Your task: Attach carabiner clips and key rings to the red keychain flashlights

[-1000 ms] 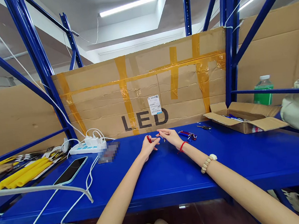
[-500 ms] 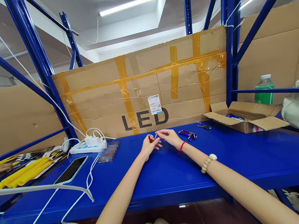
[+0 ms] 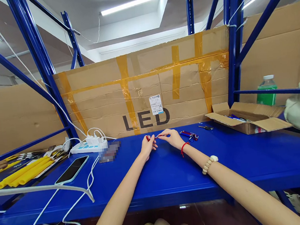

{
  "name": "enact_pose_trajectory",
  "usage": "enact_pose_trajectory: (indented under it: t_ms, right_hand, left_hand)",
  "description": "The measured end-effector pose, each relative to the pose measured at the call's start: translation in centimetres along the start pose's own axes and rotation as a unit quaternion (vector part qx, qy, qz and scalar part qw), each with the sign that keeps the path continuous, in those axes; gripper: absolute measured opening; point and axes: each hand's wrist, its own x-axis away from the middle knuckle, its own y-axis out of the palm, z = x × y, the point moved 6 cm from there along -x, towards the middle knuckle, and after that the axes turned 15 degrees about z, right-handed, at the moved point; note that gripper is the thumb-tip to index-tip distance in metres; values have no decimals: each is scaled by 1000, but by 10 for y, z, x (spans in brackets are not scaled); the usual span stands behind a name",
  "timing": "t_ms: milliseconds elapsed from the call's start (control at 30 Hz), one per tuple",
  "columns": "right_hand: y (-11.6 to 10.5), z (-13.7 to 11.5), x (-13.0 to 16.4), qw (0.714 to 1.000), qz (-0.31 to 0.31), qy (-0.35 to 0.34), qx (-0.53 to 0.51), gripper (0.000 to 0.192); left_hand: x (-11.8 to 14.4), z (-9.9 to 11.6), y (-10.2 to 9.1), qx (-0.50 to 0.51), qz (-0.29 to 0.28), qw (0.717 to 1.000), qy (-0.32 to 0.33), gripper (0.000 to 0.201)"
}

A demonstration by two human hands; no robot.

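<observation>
Left hand (image 3: 147, 146) grip pinches small red piece (image 3: 148, 138); right hand (image 3: 172, 138) grip pinches thin part at its end, both raised over desk (image 3: 172, 174) for close fitting.

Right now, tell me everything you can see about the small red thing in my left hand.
The small red piece is pinched in the fingers of your left hand, held just above the blue shelf. It looks glossy, maybe plastic or metal, and short. Your right hand meets it from the side, fingertips at a thin silvery part. It is too small to make out finer detail.
</observation>
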Motion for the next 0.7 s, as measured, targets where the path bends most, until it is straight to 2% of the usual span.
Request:
enact_pose_trajectory:
  t_ms: [167, 333, 433, 700]
  right_hand:
    - [4, -4, 6, 998, -37, -27, 37, 11]
    - [7, -13, 11, 995, -60, -37, 63, 24]
    - [5, -17, 11, 994, -59, -39, 87, 26]
    - [9, -14, 12, 993, -78, -31, 87, 17]
  left_hand:
    - [-2, 1, -3, -19, 21, 999, 25, 16]
    - [-1, 10, -8, -48, 44, 994, 92, 23]
    - [1, 14, -8, -64, 41, 989, 128, 25]
    - [3, 15, -4, -93, 15, 978, 188, 23]
